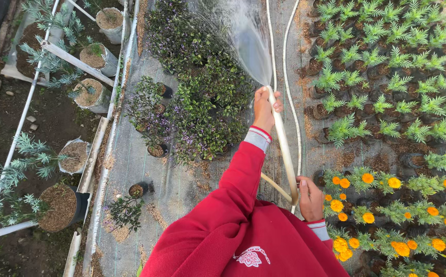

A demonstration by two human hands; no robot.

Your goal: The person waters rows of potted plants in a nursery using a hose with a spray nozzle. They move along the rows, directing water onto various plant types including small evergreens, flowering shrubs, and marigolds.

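Nursery ground cloth (130, 164) carries potted plants. Left hand (265, 107), grip closed round the hose (284, 149) tip, aims it up-frame, away from the person; spray (248, 46) fans over dark shrubs (202, 102). Right hand (310, 197) clasps the hose lower, beside marigolds (387, 215).

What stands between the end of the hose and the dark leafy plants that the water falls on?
Nothing visible: the spray leaves the hose at the left hand and reaches the dark plants through open air.
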